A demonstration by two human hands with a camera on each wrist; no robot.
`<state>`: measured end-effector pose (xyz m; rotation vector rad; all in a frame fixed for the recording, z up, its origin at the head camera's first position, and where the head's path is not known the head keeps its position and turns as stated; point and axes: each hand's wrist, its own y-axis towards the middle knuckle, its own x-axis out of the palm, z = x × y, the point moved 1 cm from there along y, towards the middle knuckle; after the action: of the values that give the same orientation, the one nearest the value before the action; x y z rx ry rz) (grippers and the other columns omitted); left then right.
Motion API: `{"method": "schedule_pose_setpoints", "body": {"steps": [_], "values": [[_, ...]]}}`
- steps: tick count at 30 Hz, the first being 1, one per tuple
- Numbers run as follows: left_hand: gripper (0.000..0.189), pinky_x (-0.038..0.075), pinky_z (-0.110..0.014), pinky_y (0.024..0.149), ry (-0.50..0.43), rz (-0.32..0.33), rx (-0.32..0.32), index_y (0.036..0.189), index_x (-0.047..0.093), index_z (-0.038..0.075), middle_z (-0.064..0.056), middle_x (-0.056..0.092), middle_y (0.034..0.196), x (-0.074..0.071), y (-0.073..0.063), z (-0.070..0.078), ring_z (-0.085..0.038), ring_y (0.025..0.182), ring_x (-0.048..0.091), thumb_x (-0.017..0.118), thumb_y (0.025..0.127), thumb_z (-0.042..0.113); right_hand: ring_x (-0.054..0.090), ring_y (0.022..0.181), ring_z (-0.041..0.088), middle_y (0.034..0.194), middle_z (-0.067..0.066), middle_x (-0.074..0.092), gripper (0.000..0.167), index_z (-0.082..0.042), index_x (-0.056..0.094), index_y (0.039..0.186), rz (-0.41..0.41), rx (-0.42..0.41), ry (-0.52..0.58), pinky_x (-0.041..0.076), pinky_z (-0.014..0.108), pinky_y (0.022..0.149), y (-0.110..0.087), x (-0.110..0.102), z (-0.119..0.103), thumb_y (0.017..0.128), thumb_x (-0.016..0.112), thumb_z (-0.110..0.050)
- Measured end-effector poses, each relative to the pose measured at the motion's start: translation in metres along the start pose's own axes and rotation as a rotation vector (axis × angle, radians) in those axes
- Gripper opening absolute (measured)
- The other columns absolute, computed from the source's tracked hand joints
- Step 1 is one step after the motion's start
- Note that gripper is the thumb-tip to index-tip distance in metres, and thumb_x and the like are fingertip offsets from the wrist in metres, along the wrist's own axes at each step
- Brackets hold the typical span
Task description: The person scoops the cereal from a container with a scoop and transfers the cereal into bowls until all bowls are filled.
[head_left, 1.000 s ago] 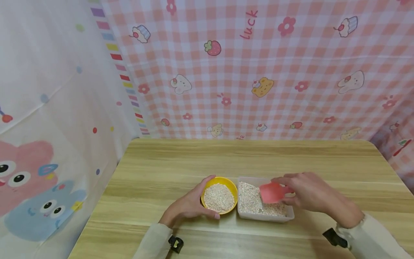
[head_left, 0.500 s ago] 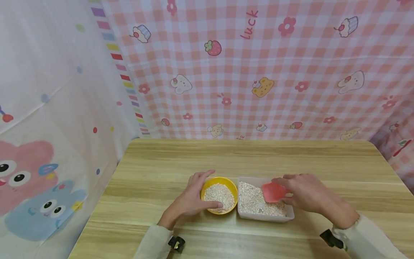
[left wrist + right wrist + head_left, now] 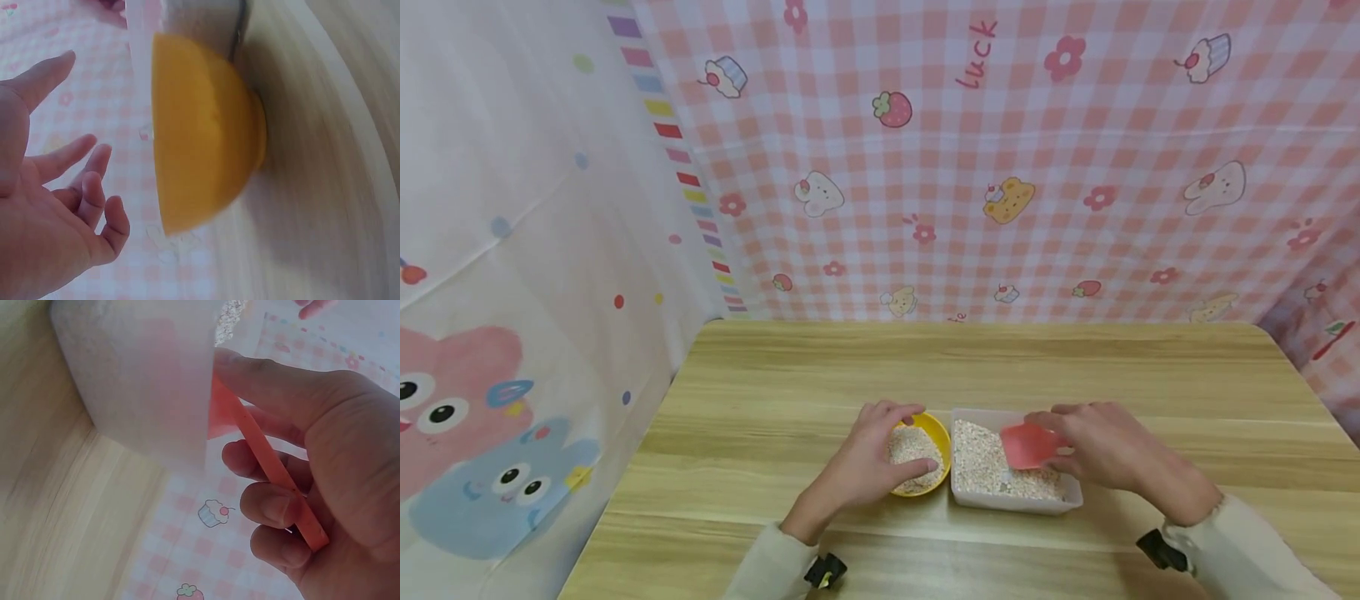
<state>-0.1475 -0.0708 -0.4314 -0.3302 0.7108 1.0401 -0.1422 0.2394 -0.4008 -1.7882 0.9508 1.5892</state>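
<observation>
Spillage looks like the main risk to us: if the shallow coral-red scoop [image 3: 1026, 447] tips or clips the wall of the translucent white rectangular tub [image 3: 1011, 502], the pale flaky grain [image 3: 977, 454] inside could scatter over the light wood-grain worktop [image 3: 775, 375]. The right hand [image 3: 1105, 446] curls round the scoop's handle at the tub's right side, and we judge that a loose wrist would twist the blade. The left hand [image 3: 868, 458] holds nothing; its fingers are spread over the round, smooth yellow bowl [image 3: 936, 429], and the left wrist view shows them clear of its side. With nothing steadying it, we think a knock could slide or tilt the bowl, and a low thumb could brush the similar pale flakes [image 3: 917, 448] it holds. The bowl stands upright just left of the tub; whether the rims touch, we cannot tell.

We cannot make out how much the scoop carries, since the right wrist view shows its blade as a red blur through the tub's wall. The left hand hides part of the bowl's left rim, and both cream sleeves [image 3: 1240, 550] run off the lower edge.
</observation>
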Motion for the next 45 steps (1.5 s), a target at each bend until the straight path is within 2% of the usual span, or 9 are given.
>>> {"method": "schedule_pose_setpoints", "body": {"steps": [7, 12, 15, 26, 37, 45], "values": [[0.07, 0.045, -0.032, 0.097, 0.025, -0.059, 0.006, 0.138, 0.055, 0.004, -0.001, 0.061, 0.1, 0.013, 0.004, 0.013, -0.013, 0.1, 0.052, 0.082, 0.081, 0.034, 0.064, 0.066, 0.011, 0.104, 0.012, 0.073, 0.054, -0.012, 0.069, 0.121, 0.02, -0.015, 0.004, 0.052, 0.034, 0.057, 0.001, 0.002, 0.003, 0.073, 0.088, -0.027], [0.075, 0.045, -0.019, 0.072, 0.027, -0.115, -0.041, 0.142, 0.051, 0.001, 0.004, 0.062, 0.09, 0.02, 0.008, 0.019, -0.004, 0.067, 0.048, 0.083, 0.081, 0.031, 0.06, 0.065, 0.006, 0.104, 0.01, 0.073, 0.054, -0.012, 0.069, 0.121, 0.023, -0.021, 0.01, 0.05, 0.031, 0.056, 0.002, 0.004, 0.005, 0.072, 0.088, -0.025], [0.081, 0.042, -0.018, 0.062, 0.02, -0.142, -0.069, 0.145, 0.047, 0.002, 0.007, 0.06, 0.085, 0.024, 0.01, 0.023, -0.002, 0.058, 0.044, 0.085, 0.079, 0.031, 0.059, 0.064, 0.004, 0.104, 0.01, 0.073, 0.055, -0.012, 0.068, 0.122, 0.014, -0.023, 0.022, 0.049, 0.029, 0.056, 0.003, 0.005, 0.006, 0.072, 0.088, -0.024], [0.097, 0.042, -0.016, 0.059, 0.014, -0.176, -0.077, 0.151, 0.034, -0.002, 0.009, 0.058, 0.074, 0.034, 0.014, 0.03, -0.002, 0.056, 0.045, 0.088, 0.076, 0.029, 0.06, 0.069, 0.001, 0.109, 0.005, 0.072, 0.056, -0.014, 0.065, 0.127, -0.035, -0.017, 0.104, 0.05, 0.03, 0.06, 0.004, 0.008, 0.011, 0.076, 0.086, -0.023], [0.098, 0.04, -0.017, 0.057, 0.002, -0.191, -0.096, 0.151, 0.034, -0.003, 0.01, 0.055, 0.07, 0.036, 0.016, 0.03, -0.002, 0.056, 0.043, 0.088, 0.075, 0.028, 0.057, 0.072, 0.0, 0.11, 0.005, 0.072, 0.056, -0.013, 0.064, 0.129, -0.055, -0.02, 0.159, 0.05, 0.03, 0.064, 0.006, 0.012, 0.013, 0.078, 0.085, -0.023], [0.097, 0.041, -0.017, 0.059, 0.011, -0.19, -0.083, 0.151, 0.035, -0.003, 0.012, 0.054, 0.07, 0.036, 0.017, 0.031, 0.0, 0.057, 0.044, 0.088, 0.076, 0.027, 0.053, 0.076, 0.001, 0.11, -0.001, 0.073, 0.053, -0.014, 0.067, 0.126, -0.063, -0.035, 0.218, 0.048, 0.027, 0.065, 0.007, 0.016, 0.014, 0.077, 0.085, -0.019]]}}
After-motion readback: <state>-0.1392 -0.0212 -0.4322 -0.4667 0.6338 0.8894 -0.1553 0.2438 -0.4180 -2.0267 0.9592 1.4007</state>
